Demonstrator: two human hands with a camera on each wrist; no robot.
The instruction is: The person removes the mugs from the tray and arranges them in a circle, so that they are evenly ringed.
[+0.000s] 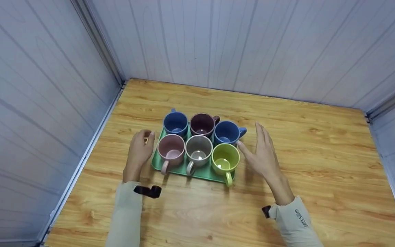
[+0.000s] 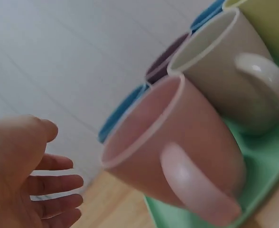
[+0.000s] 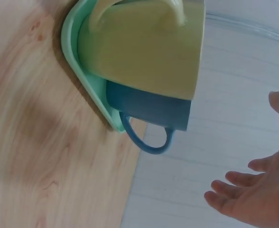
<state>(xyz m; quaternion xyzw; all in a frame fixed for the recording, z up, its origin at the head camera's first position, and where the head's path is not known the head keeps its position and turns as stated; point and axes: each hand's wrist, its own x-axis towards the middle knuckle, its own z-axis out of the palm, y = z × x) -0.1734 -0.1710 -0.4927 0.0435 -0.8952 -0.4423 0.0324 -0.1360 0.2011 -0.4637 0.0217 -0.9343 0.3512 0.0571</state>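
Note:
A green tray [image 1: 157, 164] bears several mugs in two rows. In front stand a pink mug [image 1: 171, 149], a grey mug [image 1: 199, 148] and a yellow-green mug [image 1: 225, 159], handles toward me. Behind them are a blue mug [image 1: 176, 122], a dark purple mug [image 1: 202, 124] and another blue mug [image 1: 227, 132]. My left hand [image 1: 140, 149] is left of the pink mug, fingers loosely bent and apart from it in the left wrist view. To the right of the yellow-green mug, my right hand [image 1: 263, 157] has its fingers extended and thumb spread. Neither hand holds anything.
The tray lies on a wood-grain table [image 1: 321, 164]. Pale panel walls [image 1: 218, 44] rise behind the table and along its left and right sides. A dark band [image 1: 148, 191] sits at the left wrist, over a light sleeve.

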